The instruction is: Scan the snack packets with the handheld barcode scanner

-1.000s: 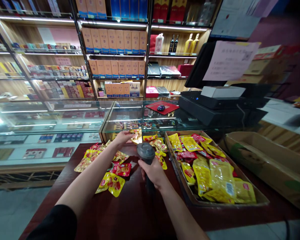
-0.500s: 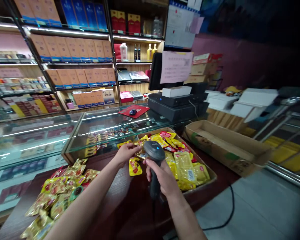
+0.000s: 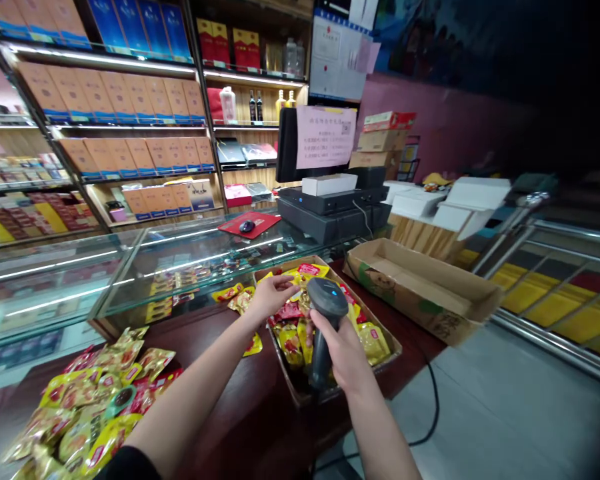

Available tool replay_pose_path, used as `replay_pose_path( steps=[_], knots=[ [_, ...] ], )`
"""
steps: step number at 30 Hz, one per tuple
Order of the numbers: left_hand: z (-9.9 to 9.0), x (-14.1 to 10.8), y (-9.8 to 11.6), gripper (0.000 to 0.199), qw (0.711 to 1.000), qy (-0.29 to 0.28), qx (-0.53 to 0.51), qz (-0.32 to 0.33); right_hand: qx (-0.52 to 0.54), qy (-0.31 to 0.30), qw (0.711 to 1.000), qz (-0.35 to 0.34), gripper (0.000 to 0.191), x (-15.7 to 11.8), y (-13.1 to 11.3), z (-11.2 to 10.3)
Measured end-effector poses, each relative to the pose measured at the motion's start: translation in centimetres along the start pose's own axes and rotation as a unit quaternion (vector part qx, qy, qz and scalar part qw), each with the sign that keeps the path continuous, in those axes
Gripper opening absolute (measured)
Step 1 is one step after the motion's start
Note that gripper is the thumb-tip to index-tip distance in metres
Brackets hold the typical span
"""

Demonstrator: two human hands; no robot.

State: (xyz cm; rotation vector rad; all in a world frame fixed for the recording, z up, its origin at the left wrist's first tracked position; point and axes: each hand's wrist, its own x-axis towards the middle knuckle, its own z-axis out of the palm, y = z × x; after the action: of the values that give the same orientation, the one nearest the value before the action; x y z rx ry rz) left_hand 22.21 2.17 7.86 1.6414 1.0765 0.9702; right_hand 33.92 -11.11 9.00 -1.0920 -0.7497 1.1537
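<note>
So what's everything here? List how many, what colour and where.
Table: one, dark red, foreground
Shallow box: one, brown, on table
Snack packets: many, yellow, red, gold, in shallow box and on table
Long box: one, brown, right of shallow box
Glass counter: one run, transparent, beyond table
Mouse: one, dark, on red mat
Monitor: one, black, behind pink sheet
Cartons: many, orange and blue, back shelves
Railing: one, silver, far right
Scanner: one, dark grey, in right hand
Left hand: one, bare, over shallow box; grip unclear
Right hand: one, bare, around scanner

Smooth plastic scanner (image 3: 327, 300), glossy plastic packets (image 3: 97, 397), dull cardboard carton (image 3: 410, 301)
</note>
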Motion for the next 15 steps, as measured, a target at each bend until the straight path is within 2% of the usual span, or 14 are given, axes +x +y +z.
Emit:
replay_pose_path(
  steps=[4, 7, 9, 12, 15],
  knots=[
    [-5.5, -2.6, -1.7, 0.04, 0.999, 0.034, 0.033, 0.001, -0.018, -0.049, 0.999, 0.011, 0.04, -0.5, 1.4, 2.7],
    [-10.1, -5.8, -3.6, 0.036, 0.993, 0.074, 0.089, -0.008, -0.025, -0.097, 0.995, 0.018, 0.04, -1.1, 3.0, 5.4],
    [-12.8, -8.3, -5.0, 0.033, 0.982, 0.095, 0.162, -0.017, -0.032, -0.134, 0.99, 0.021, 0.039, -1.6, 4.2, 7.3],
    [-16.1, -12.0, -7.0, 0.033, 0.936, 0.14, 0.32, -0.046, -0.05, -0.175, 0.983, 0.036, 0.037, -2.3, 6.0, 10.0],
    [-18.1, -15.1, -8.6, 0.038, 0.865, 0.158, 0.468, -0.093, -0.066, -0.2, 0.976, 0.061, 0.038, -3.0, 7.8, 12.6]
  ],
)
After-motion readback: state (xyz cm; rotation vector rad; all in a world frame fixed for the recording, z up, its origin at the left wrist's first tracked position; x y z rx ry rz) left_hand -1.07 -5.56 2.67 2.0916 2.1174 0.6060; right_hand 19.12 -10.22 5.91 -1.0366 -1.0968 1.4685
